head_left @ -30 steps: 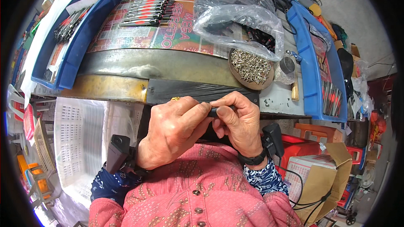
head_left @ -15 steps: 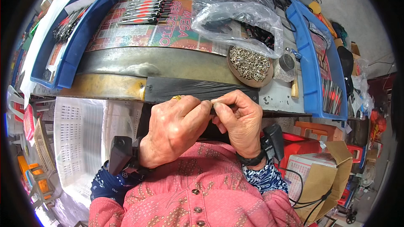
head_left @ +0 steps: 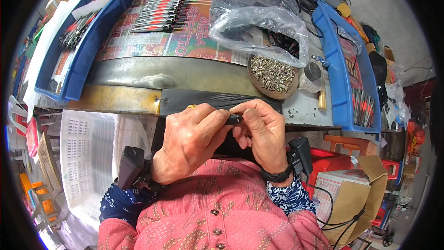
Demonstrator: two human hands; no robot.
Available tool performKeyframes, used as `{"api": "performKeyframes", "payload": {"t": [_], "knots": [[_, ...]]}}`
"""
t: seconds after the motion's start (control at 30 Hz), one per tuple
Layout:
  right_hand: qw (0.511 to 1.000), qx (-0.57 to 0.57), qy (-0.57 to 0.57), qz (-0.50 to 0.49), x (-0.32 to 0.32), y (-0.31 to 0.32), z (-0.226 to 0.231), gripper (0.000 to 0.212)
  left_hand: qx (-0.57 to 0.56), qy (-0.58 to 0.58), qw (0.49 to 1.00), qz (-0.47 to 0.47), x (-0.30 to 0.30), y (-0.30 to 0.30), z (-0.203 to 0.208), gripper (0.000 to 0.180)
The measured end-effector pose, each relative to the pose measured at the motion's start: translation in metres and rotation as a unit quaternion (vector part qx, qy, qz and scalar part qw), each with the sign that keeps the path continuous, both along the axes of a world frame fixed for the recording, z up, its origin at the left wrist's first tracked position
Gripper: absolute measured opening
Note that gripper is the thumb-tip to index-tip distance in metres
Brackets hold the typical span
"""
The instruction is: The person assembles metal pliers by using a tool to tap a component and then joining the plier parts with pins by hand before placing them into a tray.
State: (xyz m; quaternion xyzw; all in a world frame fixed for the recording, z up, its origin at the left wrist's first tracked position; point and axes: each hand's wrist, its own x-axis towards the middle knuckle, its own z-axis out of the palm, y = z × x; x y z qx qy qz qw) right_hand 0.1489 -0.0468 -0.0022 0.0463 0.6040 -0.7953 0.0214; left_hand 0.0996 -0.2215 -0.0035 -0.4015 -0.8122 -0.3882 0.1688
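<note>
In front of my chest, at the bench edge, both hands meet over a small black cylindrical part (head_left: 235, 119). Its rounded end shows between the fingertips; the rest is hidden. My left hand (head_left: 189, 132) is closed on that part, thumb and forefinger pinching it. Bent and closed, the fingers of my right hand (head_left: 264, 132) come up against the exposed end, and anything small between its thumb and forefinger is hidden. Beyond the hands, a round brown dish (head_left: 255, 82) bears a heap of small silvery metal pieces (head_left: 273, 71).
A clear plastic bag (head_left: 289, 28) of black parts lies behind the dish. Red-and-black pen-like pieces (head_left: 162, 18) line up on the bench. Blue trays stand at left (head_left: 76, 81) and right (head_left: 340, 97). Below are a white basket (head_left: 88, 157) and a cardboard box (head_left: 354, 194).
The end of the black part, mostly covered before, now shows between the hands. My right thumb has shifted slightly right, away from the left fingertips. The view has moved a little.
</note>
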Motion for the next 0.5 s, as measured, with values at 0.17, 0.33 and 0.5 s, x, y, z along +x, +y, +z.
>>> {"api": "performKeyframes", "payload": {"t": [0.17, 0.33, 0.5], "knots": [[0.998, 0.064, 0.015, -0.011, -0.001, -0.004, -0.004, 0.013, 0.004, -0.007, 1.0, 0.002, 0.004, 0.002, -0.004, 0.024], [0.996, 0.079, 0.014, -0.031, 0.0, -0.007, 0.0, 0.013, -0.001, -0.015, 1.0, -0.011, 0.003, -0.001, -0.002, 0.028], [0.994, 0.098, 0.022, -0.033, -0.003, -0.007, 0.008, 0.009, -0.011, -0.001, 1.0, -0.011, 0.001, -0.002, 0.005, 0.028]]}}
